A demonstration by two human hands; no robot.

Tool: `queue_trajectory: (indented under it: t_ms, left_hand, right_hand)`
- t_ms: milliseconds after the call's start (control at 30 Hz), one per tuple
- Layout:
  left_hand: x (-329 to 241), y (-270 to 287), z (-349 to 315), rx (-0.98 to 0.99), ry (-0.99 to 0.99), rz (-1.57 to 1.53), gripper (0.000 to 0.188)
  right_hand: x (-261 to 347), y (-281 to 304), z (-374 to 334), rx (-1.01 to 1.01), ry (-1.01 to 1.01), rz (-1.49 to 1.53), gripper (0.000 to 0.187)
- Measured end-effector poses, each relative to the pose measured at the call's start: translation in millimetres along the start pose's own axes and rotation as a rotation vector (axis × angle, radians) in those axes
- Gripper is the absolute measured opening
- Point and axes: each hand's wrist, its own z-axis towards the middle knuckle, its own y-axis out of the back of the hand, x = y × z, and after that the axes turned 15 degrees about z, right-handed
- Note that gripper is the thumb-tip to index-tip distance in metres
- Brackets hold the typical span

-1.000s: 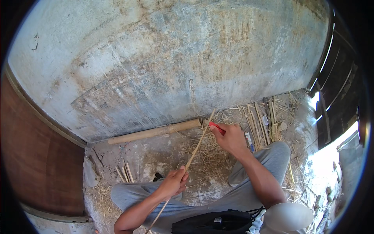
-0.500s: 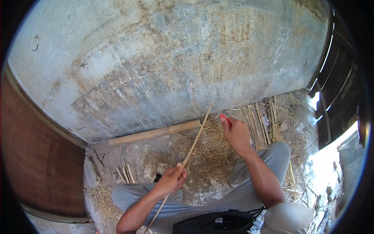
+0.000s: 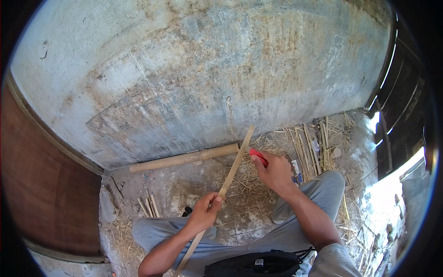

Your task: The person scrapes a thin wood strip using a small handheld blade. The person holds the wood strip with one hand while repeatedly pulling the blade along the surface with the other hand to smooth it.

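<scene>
My left hand (image 3: 204,213) is closed round a long, flat bamboo strip (image 3: 236,165), gripping it below its middle. The strip slants up and away to the right, its broad side showing, and its lower end passes over my left leg. In my right hand (image 3: 275,171), closed as well, is a red-handled knife (image 3: 258,157) held close beside the upper part of the strip. Its blade is too small to make out, and I cannot tell whether it touches the strip.
A thick bamboo pole (image 3: 184,159) lies along the foot of the stained wall (image 3: 207,83). Split bamboo sticks (image 3: 308,147) are heaped at the right, shorter ones (image 3: 150,206) at the left. Shavings (image 3: 249,182) litter the floor. A black bag (image 3: 254,264) rests at my lap.
The strip has turned from its narrow edge to its broad face. My right hand has come left and a little down, bringing the red-handled knife up to the strip.
</scene>
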Motion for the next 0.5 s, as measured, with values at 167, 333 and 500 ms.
queue_trajectory:
  t_ms: [167,333,500]
  left_hand:
    - [-9.4,6.5,-0.3,0.094,0.153,-0.195,0.036]
    - [-3.1,6.8,3.2,0.05,0.188,-0.285,0.042]
    - [-1.8,12.4,5.2,0.114,0.239,-0.442,0.043]
  right_hand:
    - [-5.1,-17.7,-12.7,0.157,0.176,0.081,0.027]
    - [-0.5,-35.0,-34.8,0.337,0.242,0.127,0.024]
    - [2.3,-37.1,-36.6,0.366,0.261,0.16,0.026]
